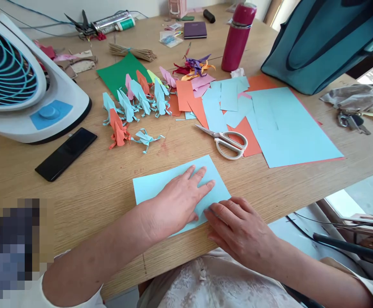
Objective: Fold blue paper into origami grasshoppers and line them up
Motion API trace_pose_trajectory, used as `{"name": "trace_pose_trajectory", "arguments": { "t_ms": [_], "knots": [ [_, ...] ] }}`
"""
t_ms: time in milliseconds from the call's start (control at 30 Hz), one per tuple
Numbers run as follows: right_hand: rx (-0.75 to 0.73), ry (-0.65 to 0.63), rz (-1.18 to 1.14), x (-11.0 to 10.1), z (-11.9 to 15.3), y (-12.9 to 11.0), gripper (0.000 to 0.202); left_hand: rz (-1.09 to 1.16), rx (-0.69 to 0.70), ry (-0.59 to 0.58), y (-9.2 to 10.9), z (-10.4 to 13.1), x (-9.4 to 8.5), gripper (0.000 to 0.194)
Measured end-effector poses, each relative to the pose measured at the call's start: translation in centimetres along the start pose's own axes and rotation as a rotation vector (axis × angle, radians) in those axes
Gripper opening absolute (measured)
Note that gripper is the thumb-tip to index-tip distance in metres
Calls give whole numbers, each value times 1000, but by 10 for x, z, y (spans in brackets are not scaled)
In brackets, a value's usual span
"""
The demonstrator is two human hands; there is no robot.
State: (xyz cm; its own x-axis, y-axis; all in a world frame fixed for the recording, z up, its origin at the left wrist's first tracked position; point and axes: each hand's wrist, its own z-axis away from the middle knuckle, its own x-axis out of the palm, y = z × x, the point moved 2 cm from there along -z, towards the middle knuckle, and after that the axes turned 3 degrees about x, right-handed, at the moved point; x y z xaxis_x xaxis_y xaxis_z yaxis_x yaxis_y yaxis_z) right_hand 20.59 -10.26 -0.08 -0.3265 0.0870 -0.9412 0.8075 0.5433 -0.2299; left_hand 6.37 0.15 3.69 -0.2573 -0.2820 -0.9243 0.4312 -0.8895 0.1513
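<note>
The left hand [182, 194] lies spread flat on a light-blue sheet [157, 186] near the bench [109, 184] edge. The right hand [236, 222] touches the sheet's right side, fingers together, grip unclear

And here is the broad wooden table [109, 188], pale brown, its grain running in long streaks right across the surface, with a thin dark line cutting in at the near edge. Along the far edge stands a plain whitish wall [109, 4], and thin cables [49, 15] trail across it above the far left. Over by the far right corner, a brown upright strip [273, 15] meets a bright white patch [285, 13]. Strong light flares past the right edge! Down below that edge, pale floor [284, 233] shows, dark cords crossing it, and a black bar [350, 248] slants through.
</note>
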Motion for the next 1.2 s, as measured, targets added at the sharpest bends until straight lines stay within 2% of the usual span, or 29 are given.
{"name": "trace_pose_trajectory", "arguments": {
  "t_ms": [167,267,400,533,633,800,933,1100,1200],
  "knots": [
    [8,-6,-49,-7,19,-2,22,-23,7,-19,1,-5,-2,73],
    [-42,-3,-84,-14,27,-2,15,-26,23,-39,0,-8,0,74],
    [-90,71,-79,-23,25,5,15,-28,31,-43,0,-9,0,74],
    [0,103,-5,-17,18,18,29,-29,-9,-42,3,-9,2,72],
    [26,70,1,-9,23,25,27,-15,-73,-62,5,-10,3,69],
    [3,61,-34,-15,40,25,24,-2,-88,-46,5,-8,7,70],
    [-24,97,-88,-25,38,23,10,13,-92,-12,4,-6,9,72],
    [-18,110,-15,-17,28,27,28,19,-100,-16,4,-5,10,72],
    [-41,79,12,-12,33,30,28,7,-93,-6,4,-5,10,74]
  ]
}}
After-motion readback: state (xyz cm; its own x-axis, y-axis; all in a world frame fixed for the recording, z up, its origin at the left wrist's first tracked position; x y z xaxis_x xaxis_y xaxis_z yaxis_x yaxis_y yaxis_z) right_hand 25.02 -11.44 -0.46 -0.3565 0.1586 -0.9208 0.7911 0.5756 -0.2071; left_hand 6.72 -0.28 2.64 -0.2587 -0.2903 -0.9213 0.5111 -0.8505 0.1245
